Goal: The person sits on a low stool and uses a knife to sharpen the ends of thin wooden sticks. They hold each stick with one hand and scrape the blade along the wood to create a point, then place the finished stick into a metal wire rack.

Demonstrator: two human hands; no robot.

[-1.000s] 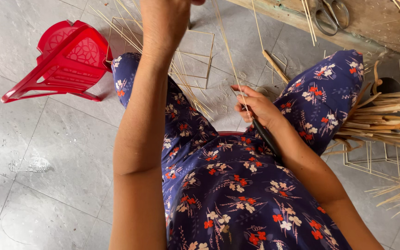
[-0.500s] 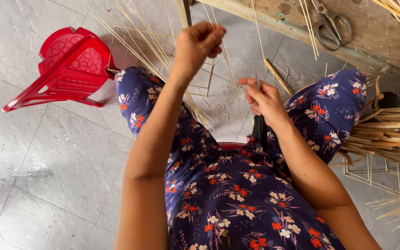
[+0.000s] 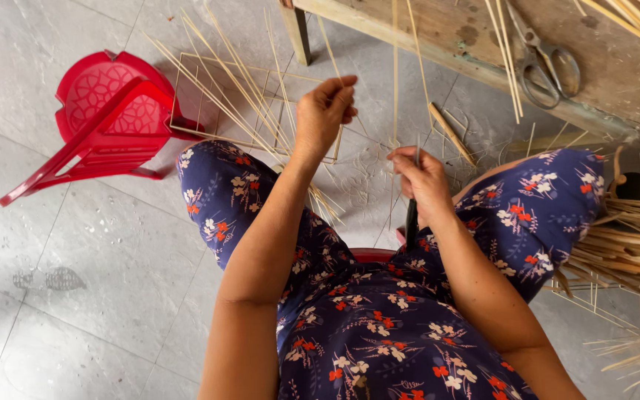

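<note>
My left hand (image 3: 325,112) had come lower than a moment before, pinching one thin bamboo strip (image 3: 340,141) beyond my knees. My right hand (image 3: 421,175) was closed on one dark-handled knife (image 3: 411,222). Farther from my knees: one red stool (image 3: 105,122), one pair of scissors (image 3: 546,59).

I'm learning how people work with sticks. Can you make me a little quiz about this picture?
1. True or false: the red plastic chair stands upright.
2. What does the left hand pinch? A) a thin bamboo strip B) the scissors C) a cup
3. Where do the scissors lie?

Key: 1. False, it is tipped over on the tiled floor. 2. A. 3. On the wooden bench, beyond the right hand, which grips a dark tool handle.
</note>
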